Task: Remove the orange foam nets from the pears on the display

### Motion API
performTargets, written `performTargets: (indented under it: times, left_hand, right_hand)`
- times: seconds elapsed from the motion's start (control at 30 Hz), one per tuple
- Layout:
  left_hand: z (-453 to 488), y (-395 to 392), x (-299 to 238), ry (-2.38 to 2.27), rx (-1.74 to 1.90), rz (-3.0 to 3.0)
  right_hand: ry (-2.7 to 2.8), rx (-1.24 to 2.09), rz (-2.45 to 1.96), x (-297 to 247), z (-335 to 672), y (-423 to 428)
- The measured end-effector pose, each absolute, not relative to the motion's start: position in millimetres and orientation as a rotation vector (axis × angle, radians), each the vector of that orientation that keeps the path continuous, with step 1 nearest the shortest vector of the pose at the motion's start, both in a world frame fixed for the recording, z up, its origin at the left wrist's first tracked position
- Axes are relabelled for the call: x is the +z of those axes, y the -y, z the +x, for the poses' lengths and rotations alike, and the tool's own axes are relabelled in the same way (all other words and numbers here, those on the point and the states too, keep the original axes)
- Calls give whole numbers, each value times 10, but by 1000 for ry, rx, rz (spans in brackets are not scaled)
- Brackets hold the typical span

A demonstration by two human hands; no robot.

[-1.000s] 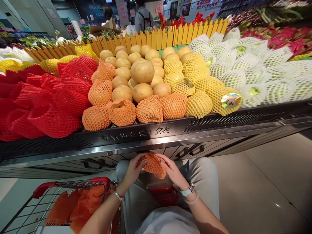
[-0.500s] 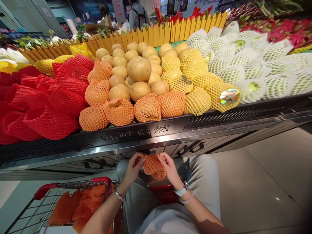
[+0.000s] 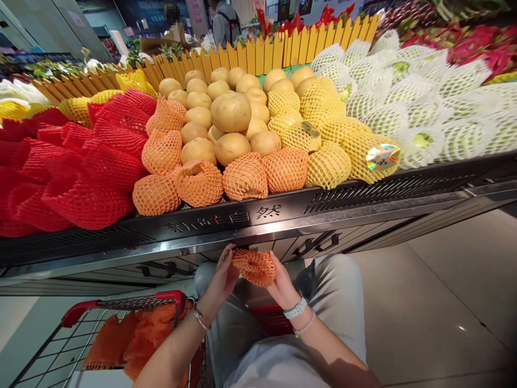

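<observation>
Between my two hands, over my lap and below the shelf edge, is an orange foam fruit net (image 3: pixel 255 268). My left hand (image 3: pixel 225 274) grips its left side, and my right hand (image 3: pixel 281 280) holds its right side. No fruit shows inside the net. On the display in front lie bare brown-yellow pears (image 3: pixel 231 113), one of them resting on top of the others. Along the front and left of these sit several fruits in orange nets (image 3: pixel 244 177).
Red-netted fruits (image 3: pixel 89 199) lie left, yellow-netted ones (image 3: pixel 328 164) and white-netted ones (image 3: pixel 422 141) right. A yellow picket fence (image 3: pixel 258 58) stands behind. At lower left, a shopping cart (image 3: pixel 81 313) holds more orange nets (image 3: pixel 141 337). A person (image 3: pixel 225 26) stands in the background.
The net has been turned and spread wider, its rim now tipped more toward me. Both hands have shifted their hold to its sides, the right one turning at the wrist.
</observation>
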State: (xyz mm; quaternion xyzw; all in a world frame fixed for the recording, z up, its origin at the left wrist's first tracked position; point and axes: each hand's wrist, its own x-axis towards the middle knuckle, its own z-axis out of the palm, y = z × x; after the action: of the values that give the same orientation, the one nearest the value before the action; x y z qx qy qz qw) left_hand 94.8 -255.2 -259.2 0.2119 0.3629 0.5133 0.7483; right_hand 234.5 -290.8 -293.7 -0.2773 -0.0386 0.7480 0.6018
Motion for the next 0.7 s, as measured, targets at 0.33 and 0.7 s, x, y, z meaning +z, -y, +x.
performTargets:
  times: [0.33,0.7]
  left_hand:
    - [858,2509,-2516,-825,956,518]
    - [928,2553,-2587,-899,799,799]
  right_hand:
    - [134,2227,-508,-3178,2379,2972]
    - [255,1660,-644,-3165,2601,2914]
